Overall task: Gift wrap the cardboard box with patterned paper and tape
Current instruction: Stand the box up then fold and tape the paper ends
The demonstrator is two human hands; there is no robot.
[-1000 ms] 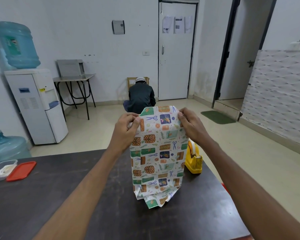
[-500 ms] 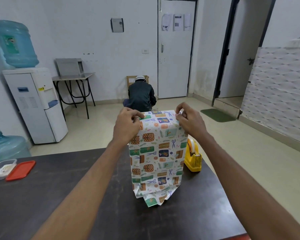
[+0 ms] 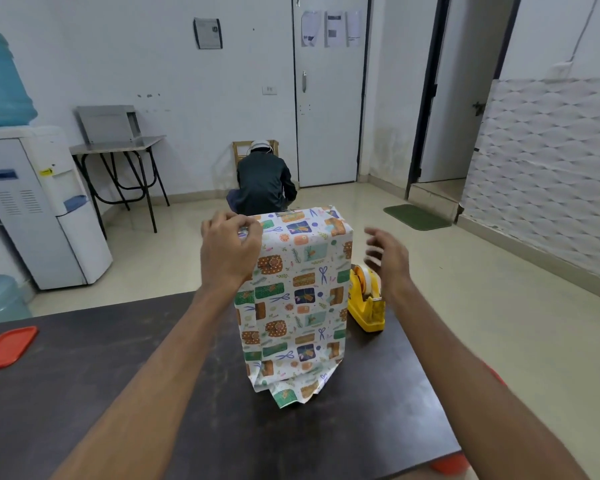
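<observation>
The box stands upright on the dark table (image 3: 118, 393), covered in white patterned paper (image 3: 293, 292) printed with gifts and scissors. The paper is folded down over the top, and loose crumpled paper sticks out at the bottom. My left hand (image 3: 231, 249) pinches the paper at the box's top left corner. Off the box, my right hand (image 3: 388, 261) hovers open and blurred above the yellow tape dispenser (image 3: 366, 303), which stands just right of the box.
A red lid (image 3: 6, 346) and a clear container lie at the table's left edge. Beyond the table a person crouches on the floor by a door. A water dispenser (image 3: 39, 209) and a small table stand at the left wall.
The paper flap that both hands held up has been folded down flat over the box top. My right hand has let go and moved right, toward the tape dispenser.
</observation>
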